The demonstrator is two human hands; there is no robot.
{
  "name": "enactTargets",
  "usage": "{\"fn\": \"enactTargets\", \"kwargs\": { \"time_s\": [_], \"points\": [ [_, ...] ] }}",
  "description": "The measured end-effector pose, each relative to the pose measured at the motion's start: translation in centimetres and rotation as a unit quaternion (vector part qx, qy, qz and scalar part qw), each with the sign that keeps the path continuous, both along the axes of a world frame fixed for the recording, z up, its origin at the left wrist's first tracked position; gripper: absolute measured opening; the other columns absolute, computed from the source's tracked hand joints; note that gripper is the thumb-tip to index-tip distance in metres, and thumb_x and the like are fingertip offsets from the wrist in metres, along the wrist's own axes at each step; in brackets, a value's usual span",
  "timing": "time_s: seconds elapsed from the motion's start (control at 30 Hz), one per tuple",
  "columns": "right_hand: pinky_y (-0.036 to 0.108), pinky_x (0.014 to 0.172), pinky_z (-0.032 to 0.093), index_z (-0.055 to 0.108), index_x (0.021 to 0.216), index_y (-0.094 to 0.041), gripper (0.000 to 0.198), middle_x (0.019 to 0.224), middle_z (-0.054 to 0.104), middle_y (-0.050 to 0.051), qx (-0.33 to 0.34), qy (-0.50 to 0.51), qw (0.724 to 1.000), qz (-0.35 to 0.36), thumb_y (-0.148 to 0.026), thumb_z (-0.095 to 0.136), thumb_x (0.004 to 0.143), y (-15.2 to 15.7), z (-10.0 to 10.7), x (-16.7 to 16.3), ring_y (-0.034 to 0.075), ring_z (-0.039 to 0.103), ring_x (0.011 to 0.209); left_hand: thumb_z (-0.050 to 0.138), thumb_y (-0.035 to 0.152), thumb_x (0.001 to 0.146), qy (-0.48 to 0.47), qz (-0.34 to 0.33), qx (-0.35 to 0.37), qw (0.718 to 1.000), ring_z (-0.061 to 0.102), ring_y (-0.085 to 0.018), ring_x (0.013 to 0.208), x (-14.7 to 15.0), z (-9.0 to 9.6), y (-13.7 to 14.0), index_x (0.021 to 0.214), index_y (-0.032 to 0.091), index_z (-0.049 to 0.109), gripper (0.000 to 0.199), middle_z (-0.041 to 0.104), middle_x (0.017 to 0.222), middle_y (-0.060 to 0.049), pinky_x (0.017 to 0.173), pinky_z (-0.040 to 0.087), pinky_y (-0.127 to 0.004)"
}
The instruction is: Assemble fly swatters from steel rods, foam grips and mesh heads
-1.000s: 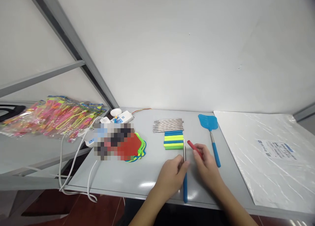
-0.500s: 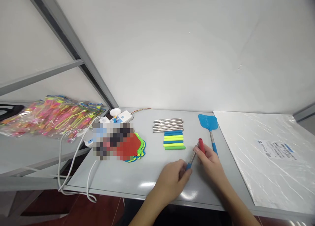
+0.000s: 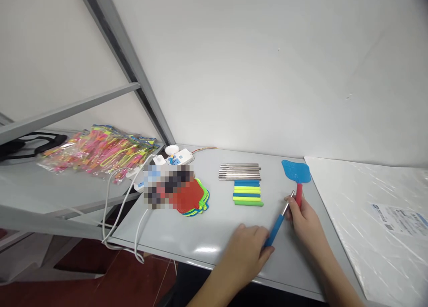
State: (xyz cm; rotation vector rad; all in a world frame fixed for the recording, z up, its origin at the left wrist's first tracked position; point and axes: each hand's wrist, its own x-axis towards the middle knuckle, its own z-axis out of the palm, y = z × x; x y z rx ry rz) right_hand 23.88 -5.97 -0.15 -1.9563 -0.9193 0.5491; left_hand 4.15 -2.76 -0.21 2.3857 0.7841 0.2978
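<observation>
My left hand [image 3: 249, 249] is closed round the lower end of a blue handle sleeve [image 3: 275, 230]. A thin metal rod [image 3: 288, 203] sticks up out of that sleeve, tilted to the right. My right hand [image 3: 306, 221] grips a red handle sleeve [image 3: 299, 193]; its fingertips are at the rod's upper end, and whether they press on it I cannot tell. Just beyond the red sleeve lies a blue fly swatter [image 3: 296, 171], its lower part hidden behind the sleeve and my right hand.
Metal rods [image 3: 240, 171] lie in a row above several coloured sleeves [image 3: 247, 193]. Left of them is a stack of swatter heads [image 3: 190, 198], a red one on top. Power strips [image 3: 180, 157], white cables [image 3: 106, 209], bagged goods [image 3: 100, 151] and a white package [image 3: 368, 186] flank the workspace.
The red sleeve has moved up, now in front of the swatter's shaft. My left hand has drawn lower on the blue sleeve, so more of it shows. The view has shifted left.
</observation>
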Motion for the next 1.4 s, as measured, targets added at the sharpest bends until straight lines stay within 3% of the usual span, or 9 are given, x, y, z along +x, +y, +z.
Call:
{"fn": "enactTargets", "kwargs": {
  "time_s": [0.17,0.4,0.6,0.73,0.83,1.0,1.1,1.23,1.4],
  "points": [
    [0.033,0.062,0.043,0.054,0.091,-0.022,0.039,0.078,0.066,0.009,-0.156,-0.099,0.983,0.013,-0.055,0.032,0.094,0.4,0.5,0.1,0.026,0.062,0.072,0.061,0.032,0.088,0.018,-0.017,0.06,0.998,0.061,-0.021,0.083,0.6,0.0,-0.2,0.103,0.023,0.053,0.019,0.067,0.091,0.001,0.076,0.035,-0.033],
    [0.031,0.056,0.037,0.051,0.093,-0.022,0.037,0.075,0.066,0.008,-0.23,-0.195,0.952,0.064,-0.048,0.025,0.097,1.1,0.6,-1.1,0.025,0.061,0.065,0.057,0.032,0.09,0.014,-0.033,0.103,0.994,0.062,-0.02,0.081,0.9,-0.4,-0.4,0.107,0.026,0.053,0.019,0.067,0.088,0.003,0.075,0.035,-0.034],
    [0.028,0.051,0.031,0.045,0.088,-0.025,0.027,0.07,0.063,0.002,-0.224,-0.244,0.941,0.07,-0.043,0.028,0.097,0.6,1.0,-2.0,0.022,0.055,0.058,0.056,0.039,0.092,0.009,-0.053,0.108,0.993,0.062,-0.021,0.084,1.0,-0.2,0.1,0.109,0.025,0.053,0.022,0.066,0.091,0.001,0.074,0.036,-0.034],
    [0.027,0.051,0.029,0.043,0.081,-0.025,0.024,0.064,0.058,-0.001,-0.179,-0.254,0.947,0.082,-0.04,0.033,0.097,0.6,1.2,-2.2,0.019,0.052,0.055,0.057,0.045,0.091,0.005,-0.06,0.113,0.992,0.06,-0.021,0.083,0.8,-0.1,0.4,0.107,0.024,0.054,0.027,0.065,0.091,0.0,0.073,0.038,-0.034],
    [0.027,0.053,0.031,0.041,0.073,-0.024,0.031,0.065,0.056,0.0,-0.118,-0.274,0.944,0.14,-0.044,0.037,0.096,1.6,1.8,-2.2,0.018,0.051,0.056,0.06,0.046,0.089,-0.011,-0.056,0.102,0.993,0.059,-0.021,0.081,0.3,-0.1,0.6,0.107,0.024,0.055,0.029,0.064,0.091,0.0,0.073,0.038,-0.032],
    [0.028,0.059,0.034,0.056,0.081,-0.021,0.024,0.083,0.062,0.005,-0.063,-0.352,0.893,0.273,-0.028,0.039,0.096,6.5,3.9,-2.2,0.019,0.056,0.07,0.054,0.035,0.094,-0.062,-0.022,0.098,0.993,0.056,-0.018,0.074,-1.7,0.4,1.4,0.107,0.023,0.057,0.018,0.063,0.086,-0.001,0.07,0.038,-0.031],
    [0.027,0.061,0.034,0.063,0.091,-0.021,0.019,0.083,0.066,0.005,-0.065,-0.355,0.883,0.299,-0.021,0.044,0.092,11.1,4.5,-2.2,0.018,0.058,0.071,0.049,0.028,0.096,-0.102,0.013,0.13,0.986,0.053,-0.017,0.069,-3.5,1.1,2.1,0.1,0.02,0.058,0.013,0.061,0.079,-0.002,0.067,0.036,-0.03],
    [0.027,0.061,0.034,0.066,0.112,-0.021,0.03,0.09,0.072,0.007,-0.075,-0.355,0.875,0.32,-0.017,0.046,0.089,17.0,4.1,-2.1,0.02,0.061,0.078,0.05,0.018,0.093,-0.15,0.097,0.187,0.966,0.051,-0.017,0.069,-6.9,2.0,3.4,0.094,0.019,0.058,0.009,0.058,0.074,-0.003,0.066,0.035,-0.031],
    [0.026,0.06,0.034,0.073,0.099,-0.023,0.03,0.089,0.073,0.005,-0.086,-0.358,0.849,0.379,-0.016,0.047,0.087,21.2,3.3,-1.9,0.02,0.062,0.076,0.055,0.013,0.089,-0.187,0.217,0.223,0.932,0.053,-0.018,0.075,-11.2,2.3,4.7,0.099,0.02,0.057,0.013,0.061,0.082,-0.004,0.07,0.038,-0.033]
  ]
}}
